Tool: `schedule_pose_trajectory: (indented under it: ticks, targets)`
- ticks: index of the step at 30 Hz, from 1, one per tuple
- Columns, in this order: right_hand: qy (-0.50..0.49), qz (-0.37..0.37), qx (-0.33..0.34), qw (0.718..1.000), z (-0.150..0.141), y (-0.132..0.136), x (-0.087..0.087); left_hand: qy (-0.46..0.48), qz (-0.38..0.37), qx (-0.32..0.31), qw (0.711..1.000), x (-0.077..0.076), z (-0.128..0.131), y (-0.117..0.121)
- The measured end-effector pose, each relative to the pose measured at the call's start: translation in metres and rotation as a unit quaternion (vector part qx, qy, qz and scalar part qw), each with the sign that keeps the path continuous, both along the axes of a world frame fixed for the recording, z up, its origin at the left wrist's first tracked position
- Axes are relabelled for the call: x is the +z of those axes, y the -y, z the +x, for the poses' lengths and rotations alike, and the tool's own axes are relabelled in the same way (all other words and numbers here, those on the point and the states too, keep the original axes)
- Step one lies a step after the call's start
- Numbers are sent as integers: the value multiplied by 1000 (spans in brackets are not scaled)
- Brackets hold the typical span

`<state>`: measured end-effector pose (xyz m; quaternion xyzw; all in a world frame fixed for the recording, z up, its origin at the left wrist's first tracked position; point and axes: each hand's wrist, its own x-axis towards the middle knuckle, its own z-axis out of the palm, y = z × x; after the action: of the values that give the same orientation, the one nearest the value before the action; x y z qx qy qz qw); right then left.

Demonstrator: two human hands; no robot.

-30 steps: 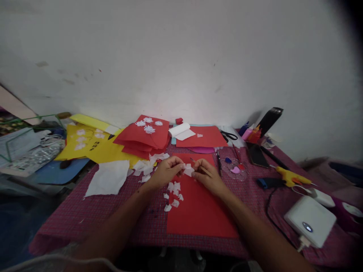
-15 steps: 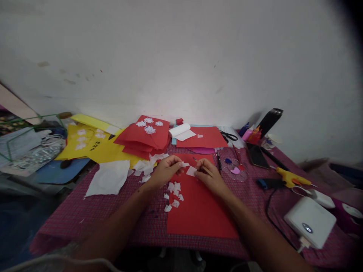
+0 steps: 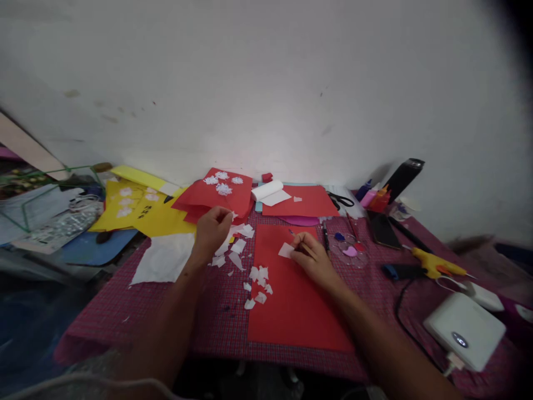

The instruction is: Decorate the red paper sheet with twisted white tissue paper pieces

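My left hand (image 3: 214, 232) is above the heap of white paper scraps (image 3: 238, 246), left of the red sheet. Its thumb and fingers pinch a small torn paper piece (image 3: 234, 215). My right hand (image 3: 311, 256) is over the upper part of the red sheet (image 3: 297, 311), closed on a squarish white paper piece (image 3: 285, 250). A thin pointed tip (image 3: 291, 231) shows beside its fingers; what it belongs to is mostly hidden. Several small torn pieces (image 3: 260, 298) lie along the sheet's left edge. A larger white paper (image 3: 163, 258) lies under and beside my left wrist.
Behind are red papers with white flowers (image 3: 224, 189), a paper roll (image 3: 267, 190) and scissors (image 3: 342, 200). On the right are a paint palette (image 3: 350, 251), phone (image 3: 383, 229), black flask (image 3: 406, 179), yellow glue gun (image 3: 439, 263) and white box (image 3: 464, 330). Yellow sheets (image 3: 160, 218) lie left.
My left hand has moved left and up, away from my right hand, with a small paper piece in its pinch. My right hand stays over the sheet. The view has shifted slightly.
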<state>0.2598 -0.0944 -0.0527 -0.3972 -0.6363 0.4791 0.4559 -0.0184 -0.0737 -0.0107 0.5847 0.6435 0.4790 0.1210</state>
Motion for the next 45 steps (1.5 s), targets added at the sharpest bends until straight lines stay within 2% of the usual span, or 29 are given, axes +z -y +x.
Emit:
schedule_pose_trajectory:
  ticks: [3, 6, 8, 10, 14, 17, 20, 22, 24, 25, 28, 29, 34, 38, 41, 45]
  targets:
    - [14, 13, -8, 1000, 0, -1, 0, 59, -15, 12, 998, 0, -5, -2]
    - [16, 8, -13, 1000, 0, -2, -1, 33, -30, -34, 998, -3, -2, -3]
    - [17, 3, -12, 1000, 1, -2, -2, -4, -54, -86, 995, -5, 0, -1]
    - [19, 4, -11, 1000, 1, -3, -2, -72, -79, -109, 988, -6, 1, 0]
    - [22, 7, -14, 1000, 2, -3, -2, -242, -133, -102, 956, -8, 0, 3]
    - [22, 9, -13, 1000, 2, -3, -2, -269, -131, -96, 949, -12, 2, 1]
    - [15, 16, -12, 1000, 0, -2, -2, -156, -64, -132, 977, -16, 15, 2]
    - [12, 18, -7, 1000, -1, -1, -1, -8, -59, -215, 975, -19, 30, 6]
    - [14, 19, 3, 1000, -2, 0, -1, 104, -109, -321, 935, -20, 46, 13]
    - [18, 22, 7, 1000, -2, 1, -1, 142, -135, -353, 915, -21, 54, 17]
    - [29, 36, 21, 999, -3, 3, -1, 209, -199, -416, 862, -26, 72, 27]
    - [30, 38, 27, 998, -4, 4, -1, 225, -202, -423, 854, -29, 75, 29]
    - [13, 41, 36, 998, -8, 6, -2, 280, -206, -346, 871, -42, 80, 25]
    - [-39, 36, -31, 998, -8, 7, 2, 342, -201, -277, 875, -43, 78, 17]
    - [-67, 55, -75, 993, -4, 9, 5, 383, -197, -252, 867, -42, 76, 13]
    - [-31, 65, -46, 996, 0, 11, 7, 424, -208, -245, 847, -43, 76, 11]
